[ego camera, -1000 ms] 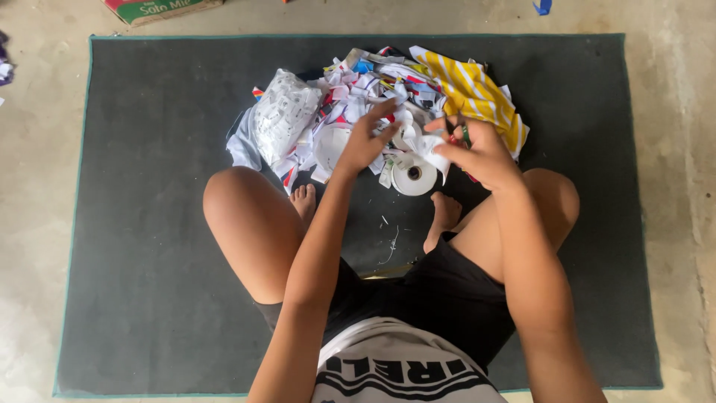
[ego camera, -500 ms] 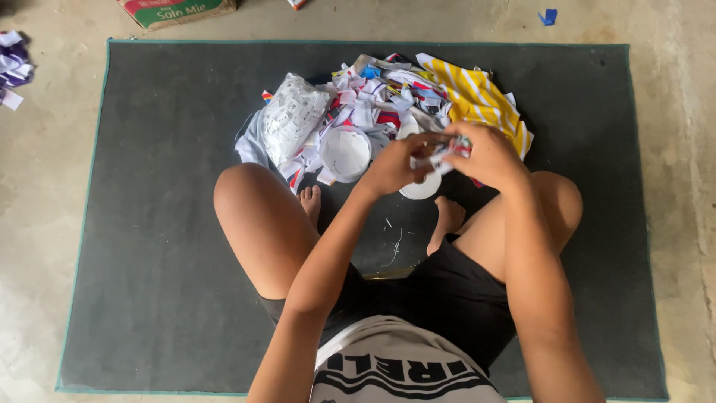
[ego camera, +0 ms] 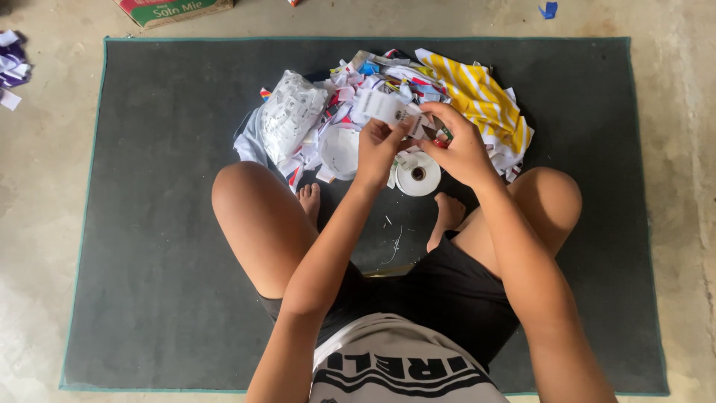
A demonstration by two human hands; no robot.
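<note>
Left hand (ego camera: 375, 146) and right hand (ego camera: 460, 146) both pinching white label strip (ego camera: 385, 107), fingers clenched on opposite ends, keeping it taut above scrap pile (ego camera: 350, 119). Tape roll (ego camera: 418, 175) lying on mat (ego camera: 149, 224) at 6 o'clock of hands, within reach.

Cardboard box (ego camera: 175, 10) cut off by top edge. Purple-white scraps (ego camera: 13, 63) cut by left edge. White roll (ego camera: 418, 175) partly hidden behind right hand (ego camera: 461, 145). Label strip (ego camera: 388, 109) print too small to tell.
</note>
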